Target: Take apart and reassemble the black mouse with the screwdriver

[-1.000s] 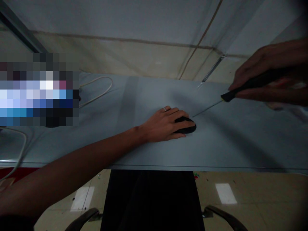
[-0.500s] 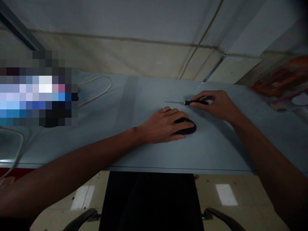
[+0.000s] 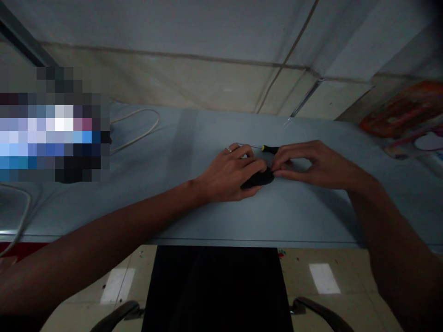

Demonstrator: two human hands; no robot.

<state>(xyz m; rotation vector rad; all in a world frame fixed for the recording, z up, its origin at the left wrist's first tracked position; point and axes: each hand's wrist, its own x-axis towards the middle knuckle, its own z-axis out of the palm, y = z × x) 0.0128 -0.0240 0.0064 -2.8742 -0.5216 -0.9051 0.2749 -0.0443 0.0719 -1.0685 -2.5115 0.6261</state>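
Observation:
A black computer mouse (image 3: 260, 178) is on the grey tabletop, with my left hand (image 3: 232, 174) closed around it from the left. A ring shows on one of that hand's fingers. At the mouse's right end, the thumb and fingertips of my right hand (image 3: 300, 161) are pinched together against its edge. Just beyond both hands lies a screwdriver (image 3: 269, 149) with a black and yellow handle and a thin shaft pointing left. Part of its handle is hidden behind my right fingers, and the shaft tip is by my left knuckles.
A pale cable (image 3: 147, 133) loops over the desk (image 3: 214, 226) at left, near a blurred-out area. Orange and pink items (image 3: 398, 115) sit at the far right by the tiled wall (image 3: 194, 78). A black chair (image 3: 216, 290) is below the desk's front edge.
My right hand has let go of the screwdriver, leaving it on the desk, and moved toward me to the mouse's right end. My left fingers have curled more around the mouse.

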